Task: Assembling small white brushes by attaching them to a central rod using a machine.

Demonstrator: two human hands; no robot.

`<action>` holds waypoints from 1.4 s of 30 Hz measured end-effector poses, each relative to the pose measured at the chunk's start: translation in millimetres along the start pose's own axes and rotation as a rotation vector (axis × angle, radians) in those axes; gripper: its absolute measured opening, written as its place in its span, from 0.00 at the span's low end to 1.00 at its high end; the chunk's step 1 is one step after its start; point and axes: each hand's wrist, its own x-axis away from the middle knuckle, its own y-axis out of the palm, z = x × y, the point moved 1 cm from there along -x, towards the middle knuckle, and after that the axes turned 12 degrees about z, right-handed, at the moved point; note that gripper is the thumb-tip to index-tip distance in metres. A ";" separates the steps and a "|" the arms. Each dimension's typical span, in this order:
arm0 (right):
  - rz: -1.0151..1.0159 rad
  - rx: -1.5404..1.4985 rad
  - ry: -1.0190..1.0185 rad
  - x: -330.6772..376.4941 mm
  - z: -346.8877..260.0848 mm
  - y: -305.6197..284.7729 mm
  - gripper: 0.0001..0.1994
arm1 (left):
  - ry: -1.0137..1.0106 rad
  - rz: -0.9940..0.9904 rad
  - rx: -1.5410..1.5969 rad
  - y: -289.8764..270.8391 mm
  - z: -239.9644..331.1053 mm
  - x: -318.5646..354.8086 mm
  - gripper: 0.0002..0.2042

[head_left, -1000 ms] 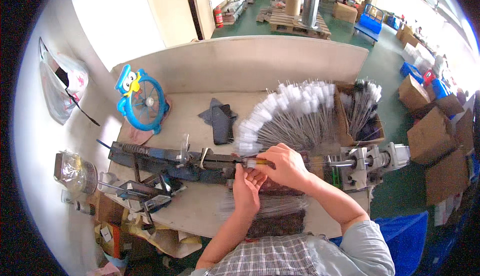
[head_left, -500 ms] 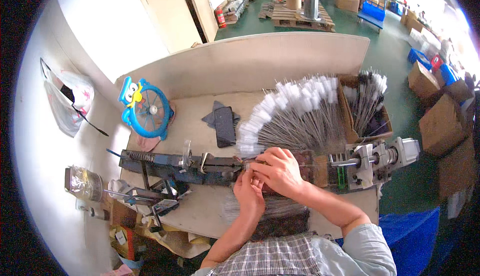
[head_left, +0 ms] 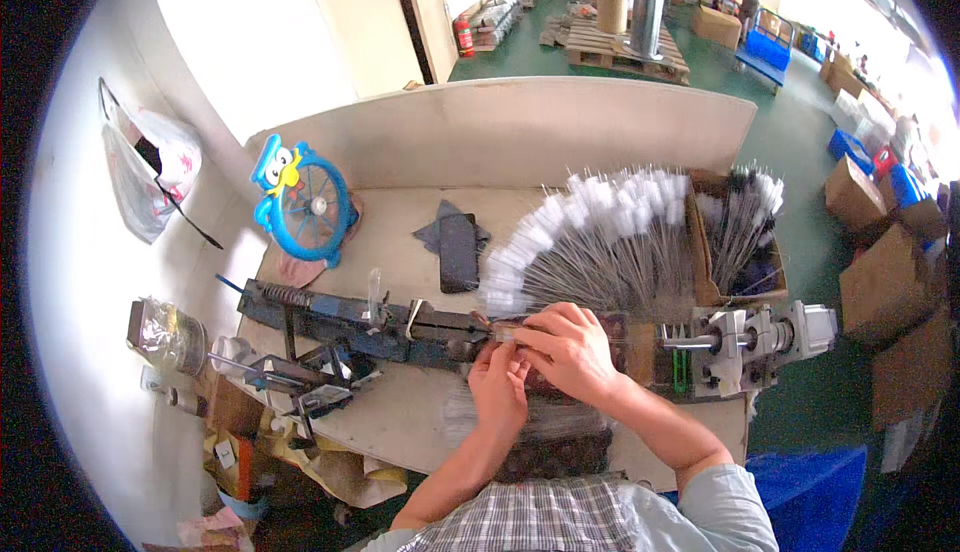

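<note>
With left hand (head_left: 499, 394) and right hand (head_left: 574, 354) curled together at a small pale piece (head_left: 506, 333), cannot tell whether gripping or only touching. Sits by the right end of a dark bar (head_left: 395, 340). Looks light, stiff, perhaps slippery; best pinched by the sides. Beyond, gives way to white brushes (head_left: 605, 214) fanned on the desk (head_left: 385, 227).

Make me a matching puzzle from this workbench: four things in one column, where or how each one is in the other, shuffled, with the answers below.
Things
1. Brush pile
2. Phone
3. Bag
4. Right hand

Places and states
A. Hanging against the white wall
B. Fingers close to those of the left hand
C. Spread like a fan, white ends outward
D. Dark, lying by a grey cloth

Pairs: 1-C, 2-D, 3-A, 4-B
</note>
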 end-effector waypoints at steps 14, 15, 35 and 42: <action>0.014 0.027 0.014 0.4 2.3 -3.8 0.13 | -0.014 -0.016 0.016 7.3 -0.1 6.2 0.01; 0.015 0.029 0.008 0.1 1.9 -4.5 0.13 | -0.012 -0.014 0.016 4.9 -1.2 5.0 0.01; -0.026 0.111 0.048 -4.4 -0.2 -15.4 0.11 | -0.049 -0.086 0.019 1.0 0.2 -0.2 0.13; -0.123 0.197 -0.024 9.7 0.6 -21.3 0.06 | -0.064 -0.024 -0.046 -3.1 6.1 6.3 0.25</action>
